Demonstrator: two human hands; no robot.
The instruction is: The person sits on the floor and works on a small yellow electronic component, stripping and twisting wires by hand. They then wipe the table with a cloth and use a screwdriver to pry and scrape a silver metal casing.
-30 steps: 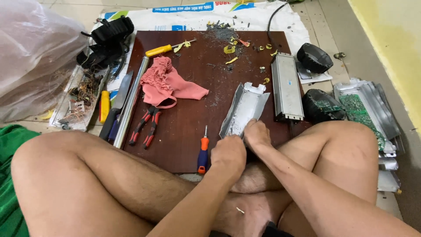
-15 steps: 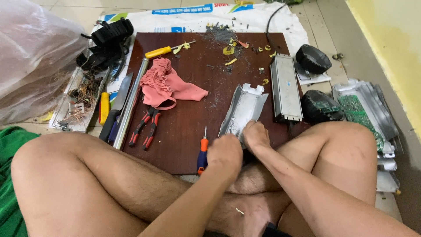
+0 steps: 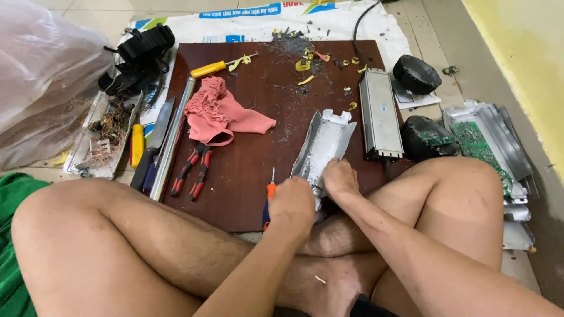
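I sit cross-legged at a dark brown wooden board (image 3: 247,176). A bent silvery metal cover (image 3: 323,144) lies on it, with its near end at my hands. My right hand (image 3: 341,179) grips that near end from the right. My left hand (image 3: 292,202) is curled into a fist against the cover's near left corner, and its fingers are hidden. A small screwdriver with an orange and blue handle (image 3: 270,191) lies just left of my left hand, touching it or nearly so.
On the board lie a long grey metal box (image 3: 379,114), a pink cloth (image 3: 220,114), red-handled pliers (image 3: 194,170), a yellow-handled screwdriver (image 3: 220,66) and scraps. A metal tube (image 3: 173,135), knife and tray of wire bits lie left. Black parts, a green circuit board (image 3: 482,138) and metal covers lie right.
Both hands stay at the cover's near end. My left hand has shifted slightly towards the small screwdriver.
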